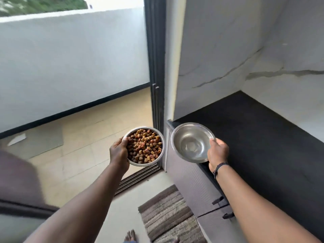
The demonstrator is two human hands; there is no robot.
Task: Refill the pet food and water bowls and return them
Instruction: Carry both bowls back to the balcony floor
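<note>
A steel food bowl (162, 151) heaped with brown kibble (145, 146) is held in the air by my left hand (119, 153), which grips its left rim with the thumb over the edge. A second steel bowl (190, 141) with a little clear water at its bottom is tilted slightly toward me; my right hand (217, 153) grips its right rim. Both bowls hover side by side in front of an open sliding doorway, the water bowl above the front corner of a black countertop (263, 134).
A dark door frame (155, 67) stands between balcony and room, its floor track (138, 178) below the food bowl. Beyond lie the tiled balcony floor (98, 137) and white parapet. A striped mat (168, 214) lies by grey cabinet doors (192, 186). Marble-look wall behind the counter.
</note>
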